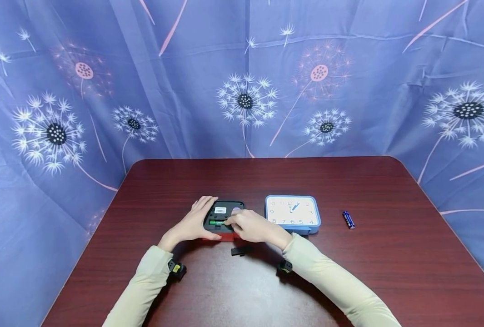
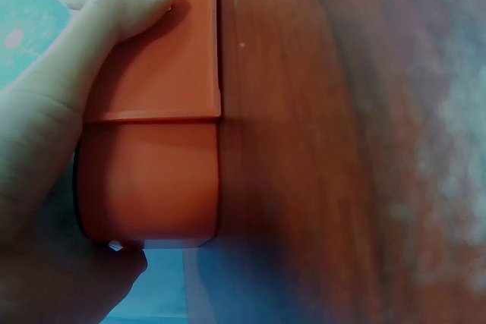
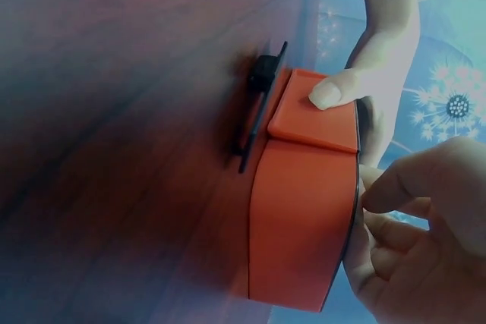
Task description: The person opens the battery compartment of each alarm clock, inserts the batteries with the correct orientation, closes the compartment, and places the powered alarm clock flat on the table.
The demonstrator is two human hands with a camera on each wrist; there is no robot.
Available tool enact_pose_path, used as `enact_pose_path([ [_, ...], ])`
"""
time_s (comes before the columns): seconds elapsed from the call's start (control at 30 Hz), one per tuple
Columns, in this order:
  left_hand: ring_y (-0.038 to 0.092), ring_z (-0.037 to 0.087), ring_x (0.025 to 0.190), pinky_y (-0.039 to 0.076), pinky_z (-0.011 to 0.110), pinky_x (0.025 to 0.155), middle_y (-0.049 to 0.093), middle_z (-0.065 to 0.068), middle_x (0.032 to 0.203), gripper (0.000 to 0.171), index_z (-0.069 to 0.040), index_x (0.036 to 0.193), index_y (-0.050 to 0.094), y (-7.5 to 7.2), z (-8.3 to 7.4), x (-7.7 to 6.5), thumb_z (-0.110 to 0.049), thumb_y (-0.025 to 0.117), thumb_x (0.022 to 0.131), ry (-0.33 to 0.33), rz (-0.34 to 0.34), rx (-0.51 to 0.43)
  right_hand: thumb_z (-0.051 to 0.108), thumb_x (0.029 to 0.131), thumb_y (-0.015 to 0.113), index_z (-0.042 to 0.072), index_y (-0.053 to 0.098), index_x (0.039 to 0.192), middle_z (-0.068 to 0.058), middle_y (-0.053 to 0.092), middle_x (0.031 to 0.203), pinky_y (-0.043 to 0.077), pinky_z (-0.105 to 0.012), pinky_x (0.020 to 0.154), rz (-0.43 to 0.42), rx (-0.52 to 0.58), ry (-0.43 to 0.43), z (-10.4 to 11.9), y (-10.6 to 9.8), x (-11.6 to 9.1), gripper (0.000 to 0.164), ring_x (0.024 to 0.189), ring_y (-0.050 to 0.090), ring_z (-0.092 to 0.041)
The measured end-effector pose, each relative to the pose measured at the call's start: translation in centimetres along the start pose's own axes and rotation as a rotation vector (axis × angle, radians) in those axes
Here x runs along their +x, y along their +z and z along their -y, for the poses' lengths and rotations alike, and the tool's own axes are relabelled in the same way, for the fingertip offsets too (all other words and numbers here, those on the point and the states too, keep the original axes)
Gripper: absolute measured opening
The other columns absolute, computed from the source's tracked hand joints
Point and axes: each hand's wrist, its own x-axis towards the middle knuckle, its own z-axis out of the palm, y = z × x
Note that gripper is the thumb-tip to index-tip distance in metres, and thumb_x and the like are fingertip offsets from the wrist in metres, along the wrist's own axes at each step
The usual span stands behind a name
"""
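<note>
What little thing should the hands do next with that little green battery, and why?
Probably press the small green cylindrical battery gently flat with the right hand: that hand's fingers are at its end, the left hand holds the red plastic case, and the flat black plastic cover lies off on the table.

A curtained-off nook — dandelion-print fabric [image 1: 201,68] behind a reddish-brown table [image 1: 242,290].

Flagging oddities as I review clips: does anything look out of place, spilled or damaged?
The black battery cover stands out: it lies loose on the table beside the red clock, though that fits the clock's exposed green battery, where the right hand is at work. A blue battery also lies loose. Nothing looks spilled or damaged.
</note>
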Motion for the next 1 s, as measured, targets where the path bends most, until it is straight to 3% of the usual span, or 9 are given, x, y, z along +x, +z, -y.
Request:
enact_pose_path([
  [0.27,0.030,0.036,0.137,0.018,0.065,0.113,0.034,0.020,0.149,0.112,-0.001,0.150,0.027,-0.1,-0.1,0.0,-0.042,0.087,0.065,0.014,-0.010,-0.019,0.003,0.089,0.056,0.007,0.071,0.114,-0.004,0.065,0.097,0.052,-0.026,0.076,-0.022,-0.066,-0.034,0.3,-0.2,-0.4,0.030,0.084,0.062,-0.012],
  [0.47,0.030,0.034,0.138,0.018,0.064,0.114,0.035,0.019,0.149,0.113,-0.001,0.150,0.027,0.0,0.1,0.1,-0.042,0.088,0.064,0.022,-0.020,-0.026,0.008,0.084,0.066,0.015,0.071,0.091,0.003,0.061,0.087,0.045,-0.017,0.064,-0.081,-0.058,-0.094,0.6,-0.8,-1.1,0.011,0.072,0.054,-0.005],
  [0.6,0.031,0.034,0.138,0.018,0.064,0.114,0.036,0.018,0.148,0.114,-0.001,0.150,0.028,0.1,0.2,0.1,-0.042,0.088,0.063,0.030,-0.031,-0.017,0.019,0.082,0.073,0.021,0.067,0.081,0.010,0.060,0.075,0.041,-0.015,0.058,0.007,-0.075,-0.119,0.8,-1.0,-1.7,0.006,0.064,0.051,0.001],
  [0.77,0.032,0.034,0.137,0.019,0.063,0.114,0.037,0.019,0.147,0.114,-0.001,0.150,0.029,0.1,0.2,0.1,-0.042,0.089,0.061,0.025,-0.036,-0.014,0.037,0.075,0.080,0.024,0.073,0.081,0.019,0.063,0.066,0.040,-0.020,0.051,0.144,-0.177,-0.080,1.5,-0.9,-2.3,0.015,0.058,0.051,0.002],
  [1.0,0.031,0.034,0.138,0.018,0.063,0.115,0.035,0.018,0.148,0.114,-0.002,0.150,0.028,0.1,0.2,0.0,-0.044,0.088,0.062,0.010,-0.028,-0.009,0.044,0.063,0.085,0.024,0.072,0.074,0.013,0.067,0.070,0.038,-0.026,0.047,0.159,-0.324,-0.015,2.3,-0.3,-2.8,0.026,0.056,0.055,-0.008],
])
